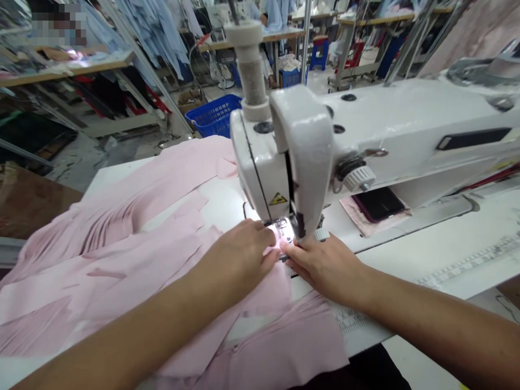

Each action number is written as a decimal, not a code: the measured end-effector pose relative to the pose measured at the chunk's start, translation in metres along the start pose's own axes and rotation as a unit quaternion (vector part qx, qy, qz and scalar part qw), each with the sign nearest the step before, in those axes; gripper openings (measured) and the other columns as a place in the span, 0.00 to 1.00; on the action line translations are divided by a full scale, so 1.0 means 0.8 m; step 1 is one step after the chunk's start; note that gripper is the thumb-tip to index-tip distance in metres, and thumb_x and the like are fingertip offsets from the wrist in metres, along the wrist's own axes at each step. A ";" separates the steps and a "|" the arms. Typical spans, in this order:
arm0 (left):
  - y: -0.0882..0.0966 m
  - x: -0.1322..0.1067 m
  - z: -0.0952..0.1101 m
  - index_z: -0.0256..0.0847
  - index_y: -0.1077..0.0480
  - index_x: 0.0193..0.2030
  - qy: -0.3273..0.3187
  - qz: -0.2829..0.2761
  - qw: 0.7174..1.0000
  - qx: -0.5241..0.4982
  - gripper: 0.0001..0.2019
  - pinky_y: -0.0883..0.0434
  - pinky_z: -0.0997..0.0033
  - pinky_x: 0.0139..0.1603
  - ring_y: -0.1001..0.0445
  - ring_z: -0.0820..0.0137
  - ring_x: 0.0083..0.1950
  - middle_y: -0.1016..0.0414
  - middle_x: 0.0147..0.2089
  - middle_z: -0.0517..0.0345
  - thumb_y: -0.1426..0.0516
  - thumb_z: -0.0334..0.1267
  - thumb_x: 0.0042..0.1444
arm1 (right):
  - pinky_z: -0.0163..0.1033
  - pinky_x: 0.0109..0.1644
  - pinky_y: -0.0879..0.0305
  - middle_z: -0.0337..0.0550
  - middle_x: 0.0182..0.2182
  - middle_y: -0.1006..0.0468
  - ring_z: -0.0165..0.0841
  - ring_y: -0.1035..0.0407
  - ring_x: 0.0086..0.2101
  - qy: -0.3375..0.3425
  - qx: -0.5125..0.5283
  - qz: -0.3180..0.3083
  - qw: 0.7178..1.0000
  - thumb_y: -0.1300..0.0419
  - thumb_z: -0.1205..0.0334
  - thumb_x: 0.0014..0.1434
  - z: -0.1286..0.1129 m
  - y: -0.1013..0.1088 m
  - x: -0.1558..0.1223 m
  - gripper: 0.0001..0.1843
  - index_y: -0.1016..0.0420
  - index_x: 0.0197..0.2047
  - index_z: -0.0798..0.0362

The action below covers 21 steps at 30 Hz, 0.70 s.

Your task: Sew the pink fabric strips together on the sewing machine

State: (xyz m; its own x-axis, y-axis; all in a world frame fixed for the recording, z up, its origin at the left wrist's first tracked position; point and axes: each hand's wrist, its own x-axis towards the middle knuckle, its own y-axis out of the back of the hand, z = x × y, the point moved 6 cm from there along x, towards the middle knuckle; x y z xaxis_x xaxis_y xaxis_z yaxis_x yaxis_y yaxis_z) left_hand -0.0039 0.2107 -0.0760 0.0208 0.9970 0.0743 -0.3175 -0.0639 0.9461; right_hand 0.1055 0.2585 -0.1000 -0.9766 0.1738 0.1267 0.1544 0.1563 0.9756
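Observation:
A white sewing machine (280, 162) stands before me, its lamp lighting the needle area (281, 225). Just left of the needle, my left hand (247, 249) is closed, thumb and fingers pinching a pink fabric piece (274, 284) by its edge. My right hand (325, 265) is on the other side, its fingertips closed on the same fabric close to the presser foot. The fabric hangs down from the fingers toward me. Around my left forearm lie several cut pink fabric pieces (162, 254), and another pink stack (288, 346) rests at the table's front edge.
A dark phone (379, 205) lies on folded pink cloth beneath the machine arm. A printed ruler (467, 268) runs along the table's front edge. Behind the table are a blue basket (215, 115), a cardboard box (36, 200) and other worktables with light blue garments.

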 end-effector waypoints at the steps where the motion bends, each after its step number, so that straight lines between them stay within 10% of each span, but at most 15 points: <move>1: -0.001 -0.005 0.011 0.37 0.31 0.31 -0.029 0.007 1.000 0.011 0.08 0.31 0.69 0.38 0.29 0.66 0.39 0.28 0.33 0.55 0.47 0.34 0.61 | 0.40 0.32 0.42 0.48 0.32 0.24 0.39 0.35 0.34 0.001 0.008 -0.005 1.000 0.45 0.69 0.63 0.001 0.000 0.000 0.14 0.27 0.51 0.57; 9: -0.010 -0.018 0.018 0.37 0.29 0.42 -0.197 0.047 0.978 0.051 0.14 0.31 0.71 0.40 0.30 0.71 0.37 0.25 0.37 0.58 0.55 0.27 0.66 | 0.39 0.31 0.46 0.47 0.36 0.25 0.36 0.36 0.33 -0.016 0.098 -0.037 0.994 0.49 0.75 0.62 0.008 0.001 -0.002 0.19 0.26 0.52 0.55; 21: -0.028 -0.017 0.003 0.38 0.29 0.31 -0.183 0.039 0.978 0.095 0.16 0.38 0.72 0.30 0.35 0.72 0.32 0.31 0.30 0.58 0.54 0.31 0.66 | 0.38 0.33 0.43 0.44 0.36 0.25 0.31 0.38 0.28 0.010 0.173 0.012 0.985 0.54 0.75 0.62 0.019 0.003 -0.008 0.21 0.24 0.49 0.51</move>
State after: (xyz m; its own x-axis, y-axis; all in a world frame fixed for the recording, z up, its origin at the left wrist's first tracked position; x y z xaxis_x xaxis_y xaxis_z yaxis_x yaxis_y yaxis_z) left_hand 0.0055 0.1986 -0.0976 0.3516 0.9089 0.2241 -0.1505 -0.1814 0.9718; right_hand 0.1146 0.2727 -0.1008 -0.9741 0.1636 0.1559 0.2162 0.4741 0.8535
